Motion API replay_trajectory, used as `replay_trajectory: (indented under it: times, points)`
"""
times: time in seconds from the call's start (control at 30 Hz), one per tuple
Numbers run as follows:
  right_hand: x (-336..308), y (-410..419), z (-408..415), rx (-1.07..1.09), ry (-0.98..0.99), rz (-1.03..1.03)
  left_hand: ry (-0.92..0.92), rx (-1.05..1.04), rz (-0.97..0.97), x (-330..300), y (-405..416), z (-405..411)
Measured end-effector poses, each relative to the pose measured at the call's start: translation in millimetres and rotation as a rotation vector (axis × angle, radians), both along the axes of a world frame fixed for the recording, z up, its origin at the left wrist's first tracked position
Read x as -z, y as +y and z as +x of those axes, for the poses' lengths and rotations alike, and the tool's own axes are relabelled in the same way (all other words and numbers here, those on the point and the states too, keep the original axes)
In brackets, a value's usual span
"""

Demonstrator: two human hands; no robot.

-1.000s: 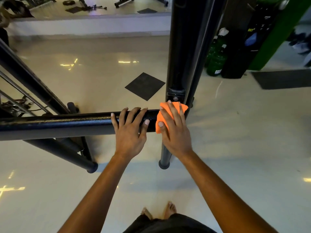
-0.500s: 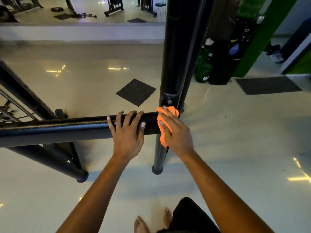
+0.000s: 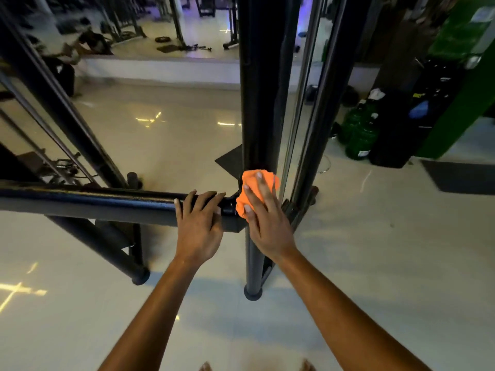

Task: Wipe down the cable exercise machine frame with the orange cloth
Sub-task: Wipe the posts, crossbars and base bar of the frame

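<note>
The cable machine frame is black: a horizontal bar (image 3: 107, 203) runs in from the left and meets an upright post (image 3: 258, 103) at centre. My left hand (image 3: 199, 226) grips the bar just left of the joint, fingers curled over its top. My right hand (image 3: 267, 223) holds the bunched orange cloth (image 3: 253, 184) against the post at the joint, fingers spread over it and thumb at its lower left edge. The post's foot (image 3: 253, 293) stands on the floor below.
Slanted frame tubes (image 3: 61, 108) and thin cables cross the left side. A chrome guide rod (image 3: 300, 103) runs beside the post. Green water jugs (image 3: 360, 137) and a dark dispenser stand at right, with a dark mat (image 3: 460, 178) on the pale tiled floor.
My right hand has slid the cloth from the bar's end onto the upright post, slightly higher. My left hand stays on the bar. The view has tilted up and moved closer.
</note>
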State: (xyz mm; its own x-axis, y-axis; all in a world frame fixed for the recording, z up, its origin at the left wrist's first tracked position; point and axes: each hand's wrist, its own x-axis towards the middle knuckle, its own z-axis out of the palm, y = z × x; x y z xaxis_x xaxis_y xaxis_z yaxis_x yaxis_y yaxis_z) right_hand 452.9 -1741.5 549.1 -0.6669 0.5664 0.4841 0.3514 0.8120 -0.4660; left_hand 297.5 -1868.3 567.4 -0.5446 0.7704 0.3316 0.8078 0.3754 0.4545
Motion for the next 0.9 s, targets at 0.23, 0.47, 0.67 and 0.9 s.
replay_trajectory:
  times: [0.23, 0.47, 0.67, 0.9]
  points:
    - [-14, 19, -2, -0.088, 0.1, -0.079, -0.011, -0.116, -0.039, 3, 10, 34]
    - [-25, 41, 38, -0.177, 0.118, -0.072, -0.052, -0.104, 0.001, -3, 21, 69]
    - [-64, 60, 66, -0.127, 0.151, -0.09, 0.056, 0.002, 0.083, -42, 31, 80]
    - [-175, 111, 75, -0.161, 0.244, 0.06, 0.354, 0.082, 0.246, -145, 74, 76]
